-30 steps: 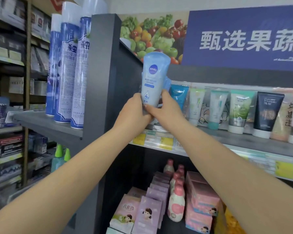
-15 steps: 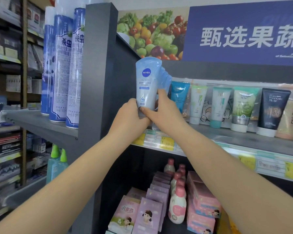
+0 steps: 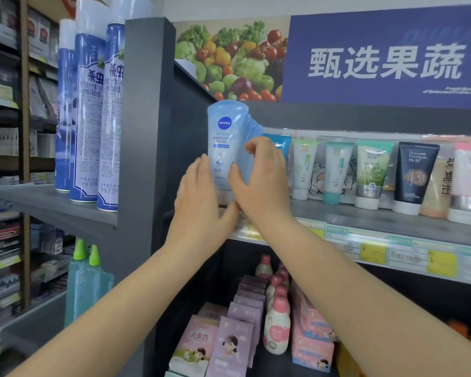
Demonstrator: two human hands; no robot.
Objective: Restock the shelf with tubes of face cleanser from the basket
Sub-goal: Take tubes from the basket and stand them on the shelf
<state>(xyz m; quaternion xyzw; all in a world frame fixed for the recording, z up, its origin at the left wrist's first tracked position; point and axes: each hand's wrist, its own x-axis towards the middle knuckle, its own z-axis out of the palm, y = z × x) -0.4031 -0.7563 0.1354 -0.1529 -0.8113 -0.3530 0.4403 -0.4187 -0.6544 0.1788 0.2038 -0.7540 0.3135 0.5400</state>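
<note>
A light blue NIVEA face cleanser tube (image 3: 225, 137) stands cap-down at the left end of the grey shelf (image 3: 378, 219), at the front of a row of matching blue tubes (image 3: 256, 126). My left hand (image 3: 199, 202) lies against the front tube's left side with straight fingers. My right hand (image 3: 261, 183) holds the tubes from the right: its thumb presses the front tube's face and its fingers curl over the tubes behind. The tube's cap is hidden by my hands. No basket is in view.
More cleanser tubes (image 3: 416, 175) line the shelf to the right. A dark upright panel (image 3: 147, 118) borders the blue tubes on the left, with tall spray cans (image 3: 90, 118) beyond it. Pink boxes and bottles (image 3: 276, 322) fill the shelf below.
The front tube has gone down and back into line with the row. My left hand has loosened from gripping its base to flat fingers at its side. My right hand has climbed to mid-tube.
</note>
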